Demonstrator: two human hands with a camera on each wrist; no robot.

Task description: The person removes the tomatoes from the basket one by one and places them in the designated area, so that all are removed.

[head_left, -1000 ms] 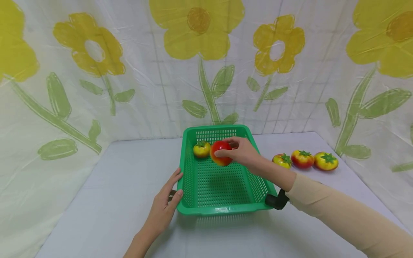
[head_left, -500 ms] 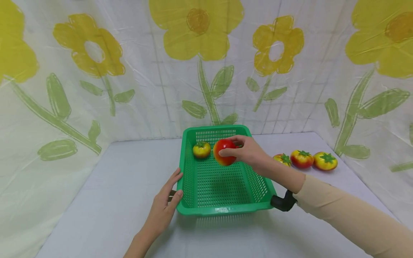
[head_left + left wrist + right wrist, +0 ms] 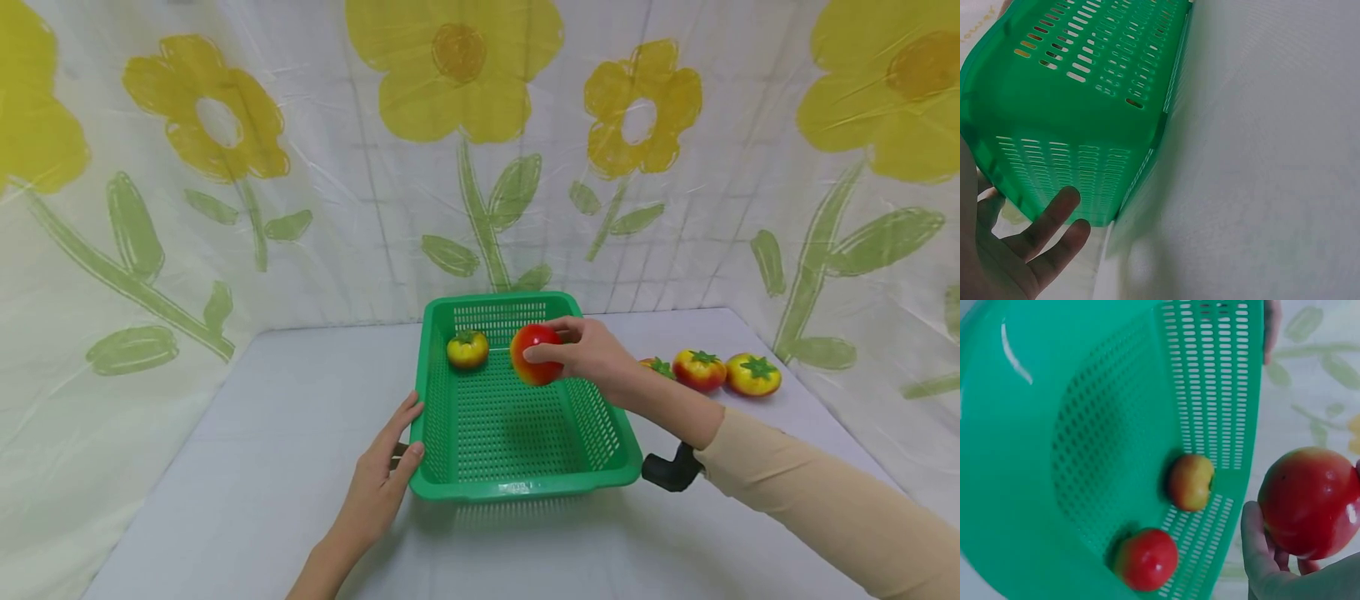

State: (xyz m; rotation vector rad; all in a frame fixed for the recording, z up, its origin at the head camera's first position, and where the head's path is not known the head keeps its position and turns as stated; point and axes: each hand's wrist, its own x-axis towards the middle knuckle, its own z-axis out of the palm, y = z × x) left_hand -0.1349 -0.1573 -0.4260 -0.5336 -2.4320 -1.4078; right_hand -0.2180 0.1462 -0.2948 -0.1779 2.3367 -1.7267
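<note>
My right hand [image 3: 592, 354] pinches a shiny red tomato [image 3: 537, 354], yellowish along its lower left edge, above the green basket [image 3: 525, 486]. The right wrist view shows the held tomato [image 3: 1311, 503] between thumb and fingers. Inside the basket lie a yellow-and-red tomato [image 3: 467, 350] and a red tomato [image 3: 1147, 559]; the held one and the hand hide the latter from the head camera. My left hand [image 3: 378, 479] touches the basket's left rim with thumb and fingertips. In the left wrist view, its fingers [image 3: 1054, 215] extend loosely beside the perforated wall.
Several more tomatoes with green leafy tops stand right of the basket, including a red-yellow one [image 3: 700, 370] and a yellower one [image 3: 753, 375]. My right forearm partly covers another [image 3: 660, 367]. A flower-printed curtain [image 3: 322, 167] hangs behind the white-covered table [image 3: 285, 433].
My right hand has drifted a little to the right with the red tomato, still over the basket. The left hand stays at the rim.
</note>
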